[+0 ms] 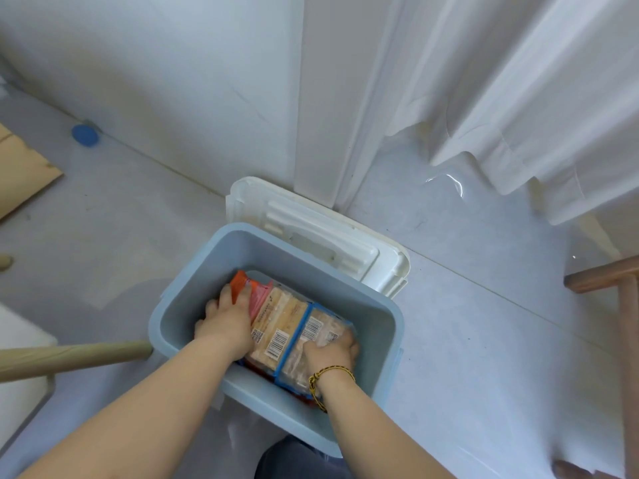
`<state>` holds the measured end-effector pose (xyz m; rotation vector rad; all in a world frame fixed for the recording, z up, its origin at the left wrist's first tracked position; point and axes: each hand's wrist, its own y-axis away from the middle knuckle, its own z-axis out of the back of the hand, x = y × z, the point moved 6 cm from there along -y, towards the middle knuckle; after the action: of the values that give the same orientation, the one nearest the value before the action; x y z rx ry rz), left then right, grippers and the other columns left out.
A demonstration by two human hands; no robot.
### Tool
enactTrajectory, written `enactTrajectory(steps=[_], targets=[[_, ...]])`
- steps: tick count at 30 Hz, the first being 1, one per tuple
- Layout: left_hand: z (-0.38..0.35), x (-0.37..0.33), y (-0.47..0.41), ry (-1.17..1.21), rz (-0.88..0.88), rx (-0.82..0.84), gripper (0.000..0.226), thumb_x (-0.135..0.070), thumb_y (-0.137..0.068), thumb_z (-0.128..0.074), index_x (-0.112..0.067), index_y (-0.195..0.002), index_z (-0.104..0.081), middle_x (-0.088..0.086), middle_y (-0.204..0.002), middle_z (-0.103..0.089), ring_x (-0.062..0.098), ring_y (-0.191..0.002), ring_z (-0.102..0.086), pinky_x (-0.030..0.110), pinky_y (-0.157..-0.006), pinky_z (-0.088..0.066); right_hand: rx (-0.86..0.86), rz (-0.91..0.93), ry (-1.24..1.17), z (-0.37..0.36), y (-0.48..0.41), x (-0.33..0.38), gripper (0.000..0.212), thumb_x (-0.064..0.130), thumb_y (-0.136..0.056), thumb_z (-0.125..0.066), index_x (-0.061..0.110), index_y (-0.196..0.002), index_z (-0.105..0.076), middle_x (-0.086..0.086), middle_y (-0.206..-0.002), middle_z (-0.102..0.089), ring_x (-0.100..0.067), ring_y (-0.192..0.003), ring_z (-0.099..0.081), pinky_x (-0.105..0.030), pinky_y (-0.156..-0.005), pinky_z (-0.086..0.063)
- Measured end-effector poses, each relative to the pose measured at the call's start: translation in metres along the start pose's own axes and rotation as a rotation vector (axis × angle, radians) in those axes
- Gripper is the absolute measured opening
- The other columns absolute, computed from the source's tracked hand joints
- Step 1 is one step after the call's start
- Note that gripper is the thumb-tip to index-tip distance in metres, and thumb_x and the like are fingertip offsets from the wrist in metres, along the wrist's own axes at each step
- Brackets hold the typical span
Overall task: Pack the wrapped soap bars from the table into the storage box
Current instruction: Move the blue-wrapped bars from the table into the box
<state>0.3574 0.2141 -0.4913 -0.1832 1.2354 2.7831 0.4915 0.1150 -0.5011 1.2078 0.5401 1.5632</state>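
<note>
A light blue storage box stands open on the floor below me. Inside it lie several wrapped soap bars in clear wrappers with barcodes, edged in blue, orange and pink. My left hand is down in the box, pressed on the left end of the soap bars beside the orange wrapper. My right hand, with a yellow cord bracelet on the wrist, grips the right end of the blue-edged pack. Bars under the top layer are mostly hidden.
The box's white lid leans behind it against the wall corner. White curtains hang at the right. A wooden leg crosses at the left, wooden furniture stands at the right, cardboard and a blue cap lie far left.
</note>
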Motion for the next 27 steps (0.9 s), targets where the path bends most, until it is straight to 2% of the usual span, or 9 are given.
enactTrajectory(steps=[2, 5, 8, 10, 13, 18, 23, 27], targets=[[-0.001, 0.001, -0.001, -0.001, -0.007, 0.005, 0.098, -0.020, -0.079, -0.065, -0.026, -0.146, 0.005, 0.004, -0.156, 0.007, 0.030, -0.139, -0.015, 0.043, -0.113, -0.030, -0.058, 0.144, 0.092, 0.005, 0.001, 0.013, 0.077, 0.015, -0.088, -0.053, 0.013, -0.149, -0.006, -0.006, -0.158, -0.007, -0.025, -0.145, -0.012, -0.032, -0.118, -0.018], [-0.002, 0.002, -0.002, -0.005, -0.008, 0.003, 0.097, -0.020, -0.079, -0.066, -0.027, -0.146, 0.003, 0.003, -0.156, 0.008, 0.030, -0.140, -0.014, 0.043, -0.113, -0.030, -0.017, 0.310, 0.543, -0.001, -0.002, 0.030, 0.069, 0.033, -0.090, -0.049, 0.023, -0.148, -0.013, -0.002, -0.157, -0.012, -0.032, -0.144, -0.006, -0.039, -0.119, -0.010], [-0.003, 0.003, -0.004, -0.024, -0.022, 0.002, 0.096, -0.019, -0.080, -0.065, -0.027, -0.146, 0.005, 0.003, -0.156, 0.010, 0.031, -0.140, -0.014, 0.042, -0.113, -0.029, 0.088, 0.392, 0.756, -0.016, -0.008, 0.039, 0.079, 0.044, -0.088, -0.049, 0.031, -0.149, -0.001, 0.001, -0.157, -0.013, -0.032, -0.144, -0.007, -0.050, -0.117, -0.008], [-0.003, 0.003, -0.005, -0.038, -0.038, -0.001, 0.096, -0.016, -0.080, -0.063, -0.028, -0.146, 0.006, 0.002, -0.156, 0.011, 0.031, -0.139, -0.016, 0.040, -0.113, -0.030, 0.144, 0.421, 0.817, -0.021, -0.011, 0.044, 0.082, 0.045, -0.087, -0.051, 0.035, -0.148, 0.003, 0.002, -0.157, -0.014, -0.029, -0.144, -0.010, -0.054, -0.115, -0.013], [-0.003, 0.003, -0.007, -0.031, -0.064, 0.013, 0.096, -0.013, -0.079, -0.060, -0.030, -0.146, 0.006, 0.002, -0.156, 0.013, 0.031, -0.138, -0.016, 0.038, -0.112, -0.031, 0.170, 0.411, 0.876, -0.023, -0.015, 0.045, 0.076, 0.047, -0.086, -0.052, 0.036, -0.147, -0.007, -0.002, -0.154, -0.021, -0.029, -0.140, -0.019, -0.055, -0.112, -0.022], [-0.001, 0.008, -0.004, -0.056, -0.087, 0.036, 0.093, -0.015, -0.080, -0.060, -0.033, -0.145, 0.004, 0.002, -0.156, 0.011, 0.031, -0.138, -0.017, 0.037, -0.111, -0.033, 0.152, 0.396, 0.899, -0.031, -0.009, 0.036, 0.067, 0.048, -0.087, -0.048, 0.029, -0.144, -0.018, -0.005, -0.149, -0.031, -0.028, -0.137, -0.027, -0.059, -0.110, -0.020], [0.000, 0.009, 0.001, -0.092, -0.103, 0.033, 0.092, -0.016, -0.081, -0.059, -0.031, -0.146, 0.004, 0.003, -0.156, 0.010, 0.030, -0.137, -0.019, 0.035, -0.109, -0.036, 0.173, 0.370, 0.948, -0.035, -0.003, 0.029, 0.070, 0.047, -0.090, -0.043, 0.028, -0.147, -0.007, -0.008, -0.152, -0.024, -0.030, -0.138, -0.025, -0.059, -0.108, -0.021], [0.004, 0.009, 0.007, -0.078, -0.100, 0.016, 0.081, -0.016, -0.085, -0.053, -0.028, -0.146, -0.001, 0.003, -0.158, 0.004, 0.029, -0.139, -0.019, 0.035, -0.112, -0.032, 0.200, 0.352, 0.915, -0.033, -0.003, 0.032, 0.068, 0.043, -0.092, -0.040, 0.032, -0.148, -0.002, -0.004, -0.156, -0.015, -0.029, -0.142, -0.016, -0.057, -0.111, -0.020]])
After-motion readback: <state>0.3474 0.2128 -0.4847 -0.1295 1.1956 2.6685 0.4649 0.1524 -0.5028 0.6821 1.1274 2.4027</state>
